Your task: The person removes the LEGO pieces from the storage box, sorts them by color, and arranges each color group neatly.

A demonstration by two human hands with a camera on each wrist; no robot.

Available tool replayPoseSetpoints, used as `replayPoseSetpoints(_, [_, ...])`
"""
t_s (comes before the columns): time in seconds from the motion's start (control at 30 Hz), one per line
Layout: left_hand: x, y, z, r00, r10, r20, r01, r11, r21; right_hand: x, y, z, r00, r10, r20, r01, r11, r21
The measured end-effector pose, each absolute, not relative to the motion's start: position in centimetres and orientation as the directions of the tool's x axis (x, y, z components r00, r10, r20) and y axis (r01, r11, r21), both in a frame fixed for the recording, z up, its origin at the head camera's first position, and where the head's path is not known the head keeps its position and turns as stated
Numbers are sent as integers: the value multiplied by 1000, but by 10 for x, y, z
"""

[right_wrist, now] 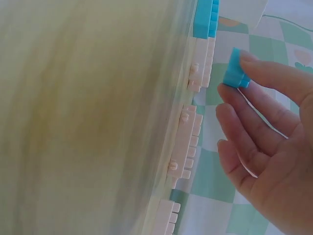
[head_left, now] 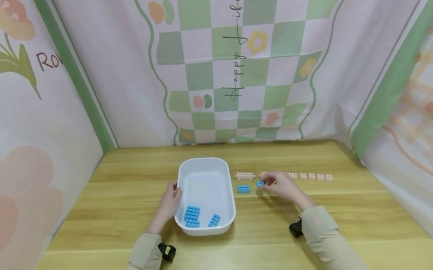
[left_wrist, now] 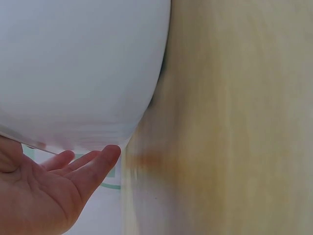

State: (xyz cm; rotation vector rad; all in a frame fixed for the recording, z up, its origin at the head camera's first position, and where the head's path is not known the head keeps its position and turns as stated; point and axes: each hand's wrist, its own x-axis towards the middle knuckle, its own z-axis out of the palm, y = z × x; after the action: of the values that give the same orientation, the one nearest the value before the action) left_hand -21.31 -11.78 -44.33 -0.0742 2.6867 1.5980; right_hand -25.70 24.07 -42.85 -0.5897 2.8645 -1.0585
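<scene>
Blue brick (right_wrist: 235, 71) pinched between thumb and fingers, the person's right hand (head_left: 283, 185) hangs above the tabletop (head_left: 256, 250), near a row of pale pink bricks (head_left: 312, 176). The left hand (head_left: 171, 201) grips the side of a white tray (head_left: 207, 184) holding other blue bricks (head_left: 192, 216).

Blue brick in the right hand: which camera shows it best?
Right wrist: the blue brick appears large there, pinched in the right hand, with its side face plainly visible. The head view shows it small and partly covered by that hand; the left wrist view doesn't show it.
</scene>
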Motion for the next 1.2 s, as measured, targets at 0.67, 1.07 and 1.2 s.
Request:
replayPoseSetpoints(0.67, [-215, -119, -446, -998, -31, -48, -57, 476, 877, -264, 235, -430, -919, -394, -17, -310, 748, -587])
replayPoseSetpoints(1.07, [-215, -119, -445, -998, -36, -51, -62, 472, 880, -268, 225, -428, -917, -398, -10, -333, 780, -530])
replayPoseSetpoints(1.2, [-214, -119, -443, -999, -31, -45, -54, 468, 882, -270, 226, -429, -919, -394, -20, -328, 791, -517])
